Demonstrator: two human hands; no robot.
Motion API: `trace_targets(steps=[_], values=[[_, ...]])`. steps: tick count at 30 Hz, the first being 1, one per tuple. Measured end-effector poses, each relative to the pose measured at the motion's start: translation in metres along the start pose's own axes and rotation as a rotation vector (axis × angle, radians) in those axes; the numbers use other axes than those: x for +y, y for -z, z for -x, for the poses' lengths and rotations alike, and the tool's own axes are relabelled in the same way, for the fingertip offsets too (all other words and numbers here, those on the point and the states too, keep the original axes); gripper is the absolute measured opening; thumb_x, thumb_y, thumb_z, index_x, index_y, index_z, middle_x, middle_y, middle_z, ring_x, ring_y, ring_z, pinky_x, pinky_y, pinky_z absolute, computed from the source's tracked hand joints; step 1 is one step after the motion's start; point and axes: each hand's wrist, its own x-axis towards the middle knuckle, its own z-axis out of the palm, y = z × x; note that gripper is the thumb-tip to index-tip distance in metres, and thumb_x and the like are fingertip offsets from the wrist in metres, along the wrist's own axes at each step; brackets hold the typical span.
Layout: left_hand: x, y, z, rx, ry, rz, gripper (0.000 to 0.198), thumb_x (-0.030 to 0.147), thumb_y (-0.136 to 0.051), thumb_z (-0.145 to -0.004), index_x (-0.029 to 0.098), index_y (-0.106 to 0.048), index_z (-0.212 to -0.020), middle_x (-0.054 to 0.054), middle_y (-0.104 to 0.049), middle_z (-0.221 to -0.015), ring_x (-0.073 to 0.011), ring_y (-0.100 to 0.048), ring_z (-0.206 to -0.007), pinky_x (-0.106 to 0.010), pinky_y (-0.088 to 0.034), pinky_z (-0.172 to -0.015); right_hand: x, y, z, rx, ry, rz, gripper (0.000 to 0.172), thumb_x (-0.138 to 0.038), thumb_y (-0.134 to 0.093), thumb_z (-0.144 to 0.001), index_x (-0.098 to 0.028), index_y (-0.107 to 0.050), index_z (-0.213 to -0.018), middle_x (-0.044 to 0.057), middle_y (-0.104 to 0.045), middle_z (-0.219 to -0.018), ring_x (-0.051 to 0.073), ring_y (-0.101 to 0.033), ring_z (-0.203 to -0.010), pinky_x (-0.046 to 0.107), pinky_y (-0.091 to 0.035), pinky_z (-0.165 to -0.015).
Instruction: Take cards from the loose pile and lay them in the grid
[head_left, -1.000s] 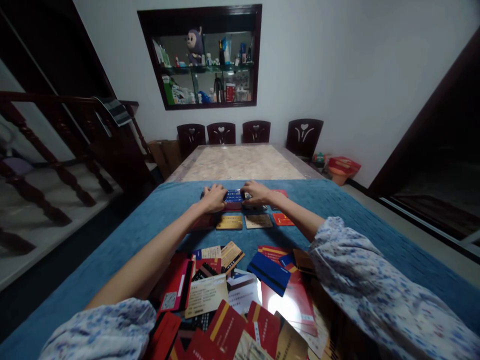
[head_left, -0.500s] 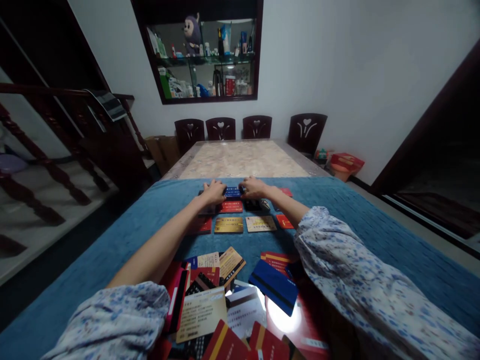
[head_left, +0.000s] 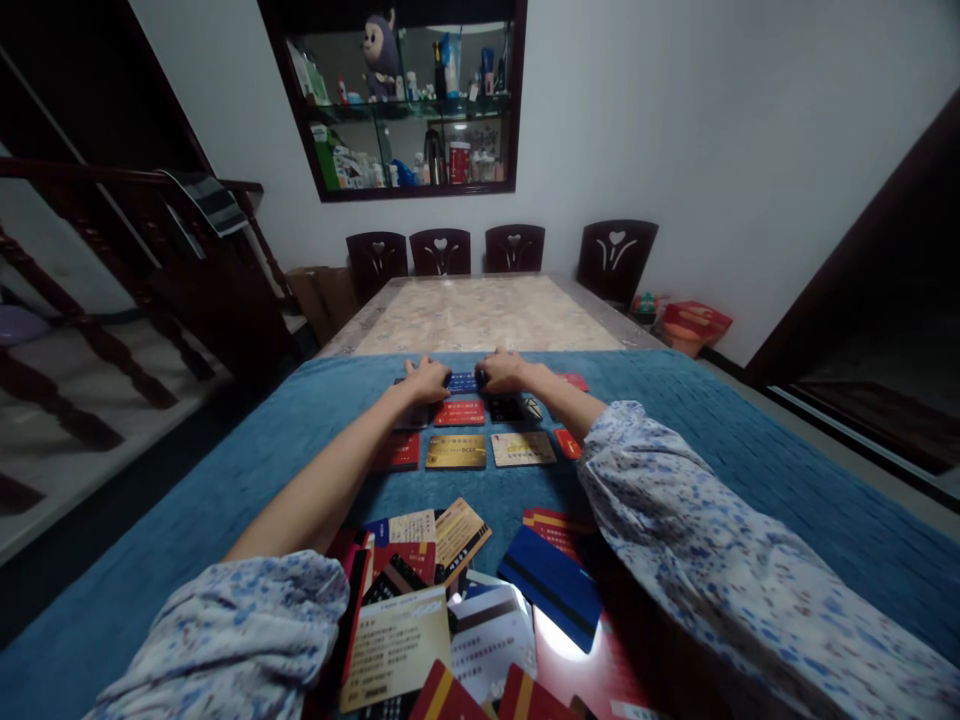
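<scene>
Both hands [head_left: 426,381] [head_left: 504,372] — seemingly — on blue card [head_left: 463,381]

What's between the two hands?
A blue card, touched at its ends by the left hand and right hand; head view shows it.

Both hands, left [head_left: 426,380] and right [head_left: 504,372], press a blue card [head_left: 463,381] flat on the blue cloth [head_left: 675,420].

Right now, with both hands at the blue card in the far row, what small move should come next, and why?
Probably nudge the blue card square with the red card next to it on the near side, then let go. The left hand and right hand each touch one end of it, and the red card and the gold card lie in one straight column.
</scene>
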Motion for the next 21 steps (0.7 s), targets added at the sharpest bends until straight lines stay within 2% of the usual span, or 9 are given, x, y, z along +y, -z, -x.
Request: trace_targets(steps=[4,13,21], values=[[-0.002,-0.001,-0.005,-0.012,-0.004,-0.002,0.033,0.029,-0.061,-0.081,0.024,-0.067,-0.113,-0.011,-0.062,-0.129,-0.0372,-0.04,-0.129,-0.06,-0.036,-0.1,-0.002,0.003,-0.002,-0.034,-0.011,0.007,0.045,-0.031,-0.062,-0.079,-0.023,-0.068,-0.122,0.013,-0.066,-0.13,0.036,-0.05,-0.127,0.049,-0.046,-0.098],[-0.001,0.0,-0.011,-0.057,0.005,-0.027,0.03,0.028,-0.062,-0.078,0.02,-0.07,-0.106,-0.014,-0.059,-0.131,-0.0383,-0.04,-0.13,-0.059,-0.036,-0.103,-0.012,0.009,-0.01,-0.085,-0.055,0.031,0.042,-0.028,-0.063,-0.074,-0.02,-0.072,-0.114,0.014,-0.067,-0.126,0.036,-0.051,-0.125,0.05,-0.046,-0.099],[0.008,0.001,-0.008,-0.069,0.005,-0.076,0.039,0.018,-0.06,-0.07,0.017,-0.068,-0.109,-0.017,-0.059,-0.131,-0.0375,-0.042,-0.131,-0.058,-0.035,-0.107,-0.018,0.01,-0.01,-0.085,-0.058,0.042,0.04,-0.023,-0.061,-0.073,-0.015,-0.074,-0.11,0.018,-0.069,-0.123,0.035,-0.054,-0.123,0.044,-0.049,-0.097]])
